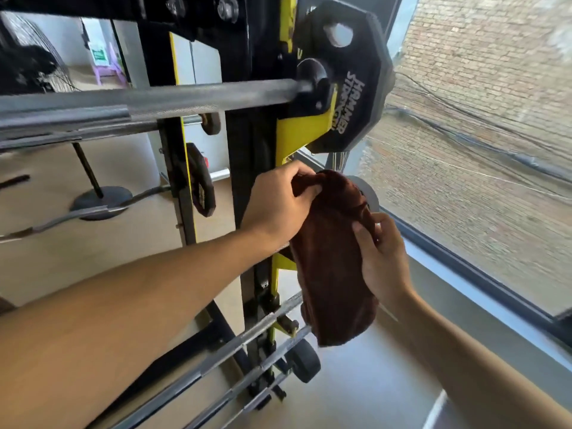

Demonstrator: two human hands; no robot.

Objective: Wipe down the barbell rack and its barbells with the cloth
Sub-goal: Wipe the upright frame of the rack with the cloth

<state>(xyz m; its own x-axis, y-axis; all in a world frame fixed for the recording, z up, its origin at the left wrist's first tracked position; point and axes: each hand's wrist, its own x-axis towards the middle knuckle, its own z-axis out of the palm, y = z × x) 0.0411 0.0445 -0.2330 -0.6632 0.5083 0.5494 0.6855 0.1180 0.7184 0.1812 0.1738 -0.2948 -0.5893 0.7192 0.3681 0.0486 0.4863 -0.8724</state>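
While my left hand (pixel 280 205) grips the top of the dark brown terry cloth (pixel 334 261), my right hand (pixel 382 258) pinches its side edge; cloth hangs beside the black-and-yellow steel barbell rack (pixel 244 156), just below the knurled grey barbell (pixel 161 99) with its black plate (pixel 349 88).

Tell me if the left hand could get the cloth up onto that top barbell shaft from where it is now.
Probably yes. The left hand grips the cloth just below the top barbell shaft, and nothing crosses the open gap between them.
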